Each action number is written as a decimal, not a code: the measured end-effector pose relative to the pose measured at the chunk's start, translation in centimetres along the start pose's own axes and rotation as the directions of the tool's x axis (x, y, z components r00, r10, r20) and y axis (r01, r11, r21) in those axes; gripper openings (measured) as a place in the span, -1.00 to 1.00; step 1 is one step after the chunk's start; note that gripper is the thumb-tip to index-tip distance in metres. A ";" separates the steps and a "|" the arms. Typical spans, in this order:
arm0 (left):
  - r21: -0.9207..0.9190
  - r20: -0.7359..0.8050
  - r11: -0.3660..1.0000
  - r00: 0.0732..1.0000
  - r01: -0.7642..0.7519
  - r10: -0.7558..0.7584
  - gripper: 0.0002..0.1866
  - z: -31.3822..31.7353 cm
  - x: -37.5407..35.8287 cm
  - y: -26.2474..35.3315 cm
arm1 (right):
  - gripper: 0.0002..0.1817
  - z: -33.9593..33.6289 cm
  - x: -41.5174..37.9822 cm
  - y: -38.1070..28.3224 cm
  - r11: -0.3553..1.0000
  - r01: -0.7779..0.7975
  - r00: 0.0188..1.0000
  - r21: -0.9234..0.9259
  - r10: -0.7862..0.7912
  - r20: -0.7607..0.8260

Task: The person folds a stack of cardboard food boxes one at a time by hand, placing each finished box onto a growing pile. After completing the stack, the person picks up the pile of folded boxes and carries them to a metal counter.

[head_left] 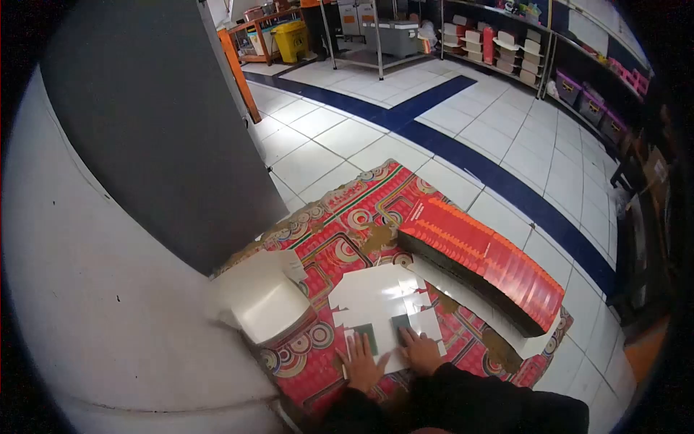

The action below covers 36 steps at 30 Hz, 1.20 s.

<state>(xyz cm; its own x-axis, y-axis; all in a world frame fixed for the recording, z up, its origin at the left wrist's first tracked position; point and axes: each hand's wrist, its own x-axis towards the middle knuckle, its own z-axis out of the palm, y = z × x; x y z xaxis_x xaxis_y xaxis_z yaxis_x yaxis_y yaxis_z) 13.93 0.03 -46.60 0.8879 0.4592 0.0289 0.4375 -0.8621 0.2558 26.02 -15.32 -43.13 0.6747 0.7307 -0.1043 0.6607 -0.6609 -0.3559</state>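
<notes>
Left hand [361, 365]: flat, fingers spread, grip apart, pressing the white die-cut cardboard sheet [379, 296].
Right hand [421, 351]: flat on the sheet's near edge, grip apart.
Sheet: lies on the patterned red mat [347, 224] on the tiled floor [506, 137].
Beside: folded white box [264, 300] left, red flat-pack stack [491, 257] right.

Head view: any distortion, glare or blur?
Head view: strong fisheye, with floor tile lines bowing and black vignette at the corners; light glare on the white card sheet; left hand and right hand slightly soft; far shelves dim and unsharp.
</notes>
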 end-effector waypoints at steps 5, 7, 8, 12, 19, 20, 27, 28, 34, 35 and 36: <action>-0.127 -0.225 0.992 0.974 -0.005 -0.024 -0.07 -5.4 1.6 3.4 | -0.38 -3.3 -0.7 0.4 0.951 -0.111 0.994 0.289 0.099 0.055; -0.437 -0.048 0.897 0.997 -0.070 0.054 -0.19 -4.7 3.3 5.0 | -0.40 -2.3 -0.8 2.0 0.916 -0.150 0.988 0.372 0.128 0.085; -0.560 0.061 0.825 0.997 0.076 -0.050 -0.32 -3.9 4.1 6.0 | -0.40 0.9 -0.8 4.1 0.922 -0.046 0.999 0.385 0.051 -0.003; -0.772 0.130 0.618 0.989 0.149 -0.077 -0.56 3.4 6.8 5.3 | -0.32 1.3 -1.4 5.0 0.907 0.120 0.989 0.404 -0.073 -0.130; -0.844 0.282 0.405 0.934 0.351 -0.221 -0.74 6.3 7.3 3.8 | -0.45 3.1 -2.8 5.8 0.313 -0.412 0.861 0.856 0.440 0.254; -0.844 0.280 0.407 0.934 0.350 -0.222 -0.74 5.2 6.9 4.2 | -0.45 3.3 -3.0 5.6 0.312 -0.411 0.862 0.857 0.438 0.254; -0.875 0.280 0.397 0.959 0.277 -0.053 -0.65 -1.0 5.5 6.5 | -0.62 -0.9 -2.9 1.7 0.786 -0.200 0.969 0.584 0.246 0.000; -0.837 0.266 0.482 0.962 0.259 -0.056 -0.66 -1.7 5.6 6.8 | -0.63 -1.5 -2.9 1.5 0.733 -0.209 0.963 0.648 0.270 0.005; -0.822 0.158 0.541 0.984 0.177 -0.082 -0.69 -0.3 4.3 7.4 | -0.65 -1.3 -3.0 -0.6 0.612 -0.220 0.915 0.759 0.399 -0.056; -0.823 0.135 0.545 0.987 0.160 -0.086 -0.68 -0.5 4.2 7.6 | -0.65 -1.6 -2.3 -0.5 0.618 -0.205 0.909 0.759 0.408 -0.086; -0.827 0.115 0.546 0.991 0.133 -0.067 -0.68 -0.3 4.4 7.5 | -0.66 -1.3 -2.0 -0.3 0.618 -0.232 0.890 0.751 0.447 -0.092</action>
<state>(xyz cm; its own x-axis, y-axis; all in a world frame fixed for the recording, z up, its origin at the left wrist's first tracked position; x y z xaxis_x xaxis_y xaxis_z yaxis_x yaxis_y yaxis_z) 21.09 -4.37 -44.25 0.8671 0.4881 -0.0999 0.2393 -0.2322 0.9428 24.83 -16.80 -41.60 0.9259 0.3392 -0.1662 0.0042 -0.4492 -0.8934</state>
